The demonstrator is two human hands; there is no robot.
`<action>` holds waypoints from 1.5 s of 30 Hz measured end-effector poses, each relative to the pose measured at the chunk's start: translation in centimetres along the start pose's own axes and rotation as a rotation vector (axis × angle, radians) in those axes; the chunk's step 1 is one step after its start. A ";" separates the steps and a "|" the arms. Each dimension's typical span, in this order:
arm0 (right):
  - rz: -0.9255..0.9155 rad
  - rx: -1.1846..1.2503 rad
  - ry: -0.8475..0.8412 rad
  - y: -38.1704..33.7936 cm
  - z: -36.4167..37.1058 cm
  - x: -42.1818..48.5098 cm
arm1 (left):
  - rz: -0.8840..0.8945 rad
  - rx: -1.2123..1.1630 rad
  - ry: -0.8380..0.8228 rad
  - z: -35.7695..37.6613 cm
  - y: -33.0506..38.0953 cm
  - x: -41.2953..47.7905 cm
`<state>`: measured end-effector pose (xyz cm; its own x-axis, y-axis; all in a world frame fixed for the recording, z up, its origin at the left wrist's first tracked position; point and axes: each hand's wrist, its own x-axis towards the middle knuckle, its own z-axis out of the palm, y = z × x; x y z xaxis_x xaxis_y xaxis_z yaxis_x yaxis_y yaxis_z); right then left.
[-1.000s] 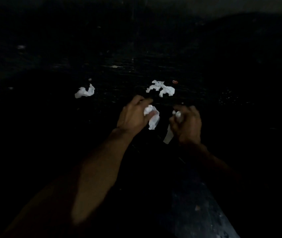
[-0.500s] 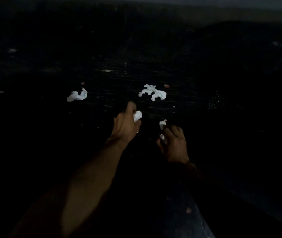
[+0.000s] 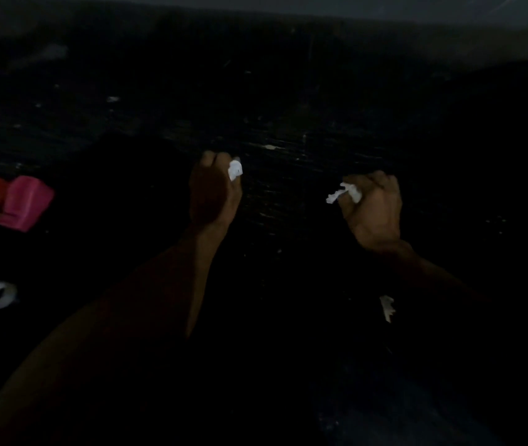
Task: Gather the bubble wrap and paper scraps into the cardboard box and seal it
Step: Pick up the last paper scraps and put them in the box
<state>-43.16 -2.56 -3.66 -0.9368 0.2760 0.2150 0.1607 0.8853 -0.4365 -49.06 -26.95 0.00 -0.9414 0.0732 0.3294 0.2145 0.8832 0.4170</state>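
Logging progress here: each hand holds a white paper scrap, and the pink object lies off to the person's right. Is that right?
Not quite: the head view shows the pink object off to the left, not the right. The rest stands: the left hand grips a white scrap and the right hand grips another scrap.

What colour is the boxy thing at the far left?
The boxy thing is bright pink, seen only dimly in the head view.
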 end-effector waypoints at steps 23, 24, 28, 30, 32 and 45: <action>0.020 -0.042 -0.091 1.7 3.0 -2.5 | 0.089 0.097 -0.236 5.7 -3.6 -3.7; 0.033 -0.023 -0.108 1.7 2.2 -3.1 | 0.082 0.073 -0.284 5.4 -3.1 -3.9; 0.111 0.021 -0.076 2.3 -1.1 -5.9 | 0.098 -0.060 -0.304 4.5 0.7 -5.0; 0.126 0.013 -0.004 3.7 -3.0 -6.9 | 0.084 -0.174 -0.261 4.2 3.7 -5.1; 0.162 -0.023 0.075 5.6 -5.0 -7.4 | 0.053 -0.282 -0.205 4.4 7.4 -4.7; 0.433 -0.070 0.078 18.3 -11.9 -5.7 | -0.006 -0.632 -0.207 13.1 23.4 -8.7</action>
<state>-31.19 16.57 -2.47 -0.7527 0.6519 0.0918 0.5563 0.7044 -0.4409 -39.24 -0.83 -4.21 -0.9600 0.2121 0.1826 0.2614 0.4468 0.8556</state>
